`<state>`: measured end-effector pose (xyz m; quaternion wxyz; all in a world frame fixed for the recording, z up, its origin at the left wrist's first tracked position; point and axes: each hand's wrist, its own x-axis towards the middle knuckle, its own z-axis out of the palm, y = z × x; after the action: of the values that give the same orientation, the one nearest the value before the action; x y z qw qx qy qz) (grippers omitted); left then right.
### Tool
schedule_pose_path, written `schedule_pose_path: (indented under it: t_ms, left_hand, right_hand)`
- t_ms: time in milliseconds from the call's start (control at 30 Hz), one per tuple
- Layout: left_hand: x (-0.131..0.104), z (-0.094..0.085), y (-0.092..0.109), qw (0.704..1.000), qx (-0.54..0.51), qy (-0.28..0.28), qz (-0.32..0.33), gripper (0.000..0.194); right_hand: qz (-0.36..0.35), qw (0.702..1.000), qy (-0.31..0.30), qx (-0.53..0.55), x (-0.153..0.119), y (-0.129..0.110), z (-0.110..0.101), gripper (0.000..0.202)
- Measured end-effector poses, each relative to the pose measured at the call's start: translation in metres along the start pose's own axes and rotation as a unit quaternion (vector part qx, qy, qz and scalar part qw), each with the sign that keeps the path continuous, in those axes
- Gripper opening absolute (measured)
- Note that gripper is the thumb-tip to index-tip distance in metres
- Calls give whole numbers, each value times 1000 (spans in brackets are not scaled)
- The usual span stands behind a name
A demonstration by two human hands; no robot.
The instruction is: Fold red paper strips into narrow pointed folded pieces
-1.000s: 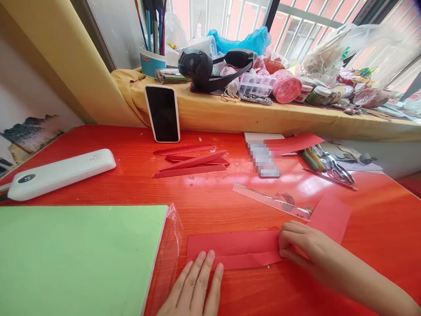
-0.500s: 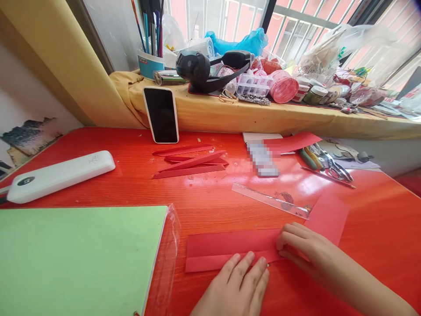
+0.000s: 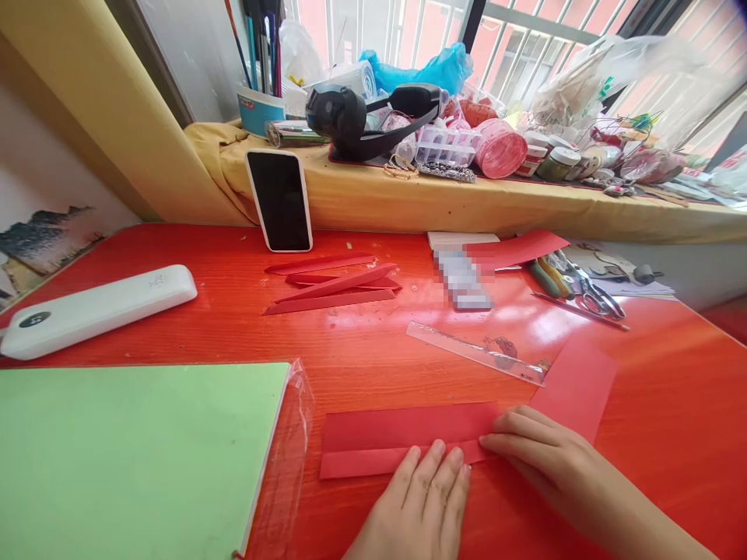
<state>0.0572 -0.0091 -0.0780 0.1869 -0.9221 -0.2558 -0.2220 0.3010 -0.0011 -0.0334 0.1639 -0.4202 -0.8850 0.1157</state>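
Note:
A strip of red paper (image 3: 373, 435) lies in front of me, with a lengthwise crease and a narrow fold along its near edge. My left hand (image 3: 423, 498) rests flat on that near edge, fingers stretched out and slightly apart. At the strip's right end, my right hand (image 3: 534, 451) has its fingers bent and pinched on the paper, hiding that end. Another piece of red paper (image 3: 580, 381) extends from beyond my right hand. Several narrow folded red strips (image 3: 335, 284) lie farther back on the table.
A clear ruler (image 3: 475, 354) lies beyond the strip. Green paper (image 3: 128, 451) in a plastic sleeve is at left, near a white device (image 3: 105, 307). A phone (image 3: 280, 201) leans on the sill. Scissors (image 3: 595, 294), pliers (image 3: 552, 276) and a pencil (image 3: 580, 311) are at right.
My right hand has shifted slightly left and down along the paper's near edge, its fingers more pointed. My left hand still presses the strip. The whole view has moved a little.

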Motion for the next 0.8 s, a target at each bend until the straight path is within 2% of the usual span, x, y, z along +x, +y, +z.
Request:
schedule_pose_path:
  t_ms: [233,500,600,800]
  left_hand:
    - [-1,-1,0,1000,-3,-17,-12,43]
    - [2,-2,-1,1000,-3,-9,-1,42]
    - [5,-3,-1,1000,-2,2,-6,42]
    - [5,-4,2,1000,1,-13,-1,41]
  right_hand:
    - [1,1000,6,-29,-6,-5,0,26]
    - [-64,989,-7,-129,-4,-13,-10,42]
    - [-96,980,7,-173,-7,-12,-8,45]
    - [-144,968,43,-199,-10,-8,-9,42]
